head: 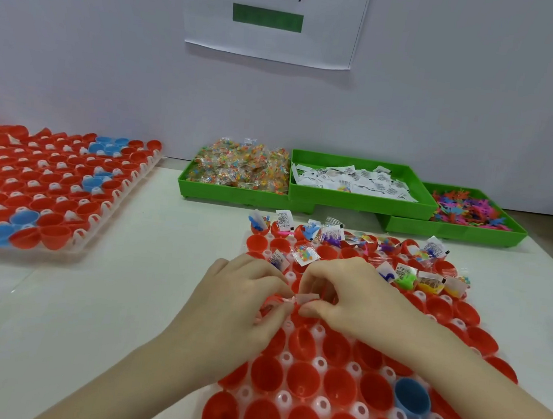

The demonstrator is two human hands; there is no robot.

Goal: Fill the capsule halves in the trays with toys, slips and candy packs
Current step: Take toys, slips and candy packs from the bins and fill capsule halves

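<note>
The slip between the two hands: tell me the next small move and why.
Probably drop the slip into an empty red half just below: both the left hand and right hand pinch it over the tray, where the far rows are filled.

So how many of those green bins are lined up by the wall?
3. The left bin holds candy packs, the middle bin holds paper slips, and the right bin holds colourful toys. The middle one partly overlaps the other two; none seem hidden.

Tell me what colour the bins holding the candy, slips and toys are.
Bright green bins, seen in the head view.
</note>
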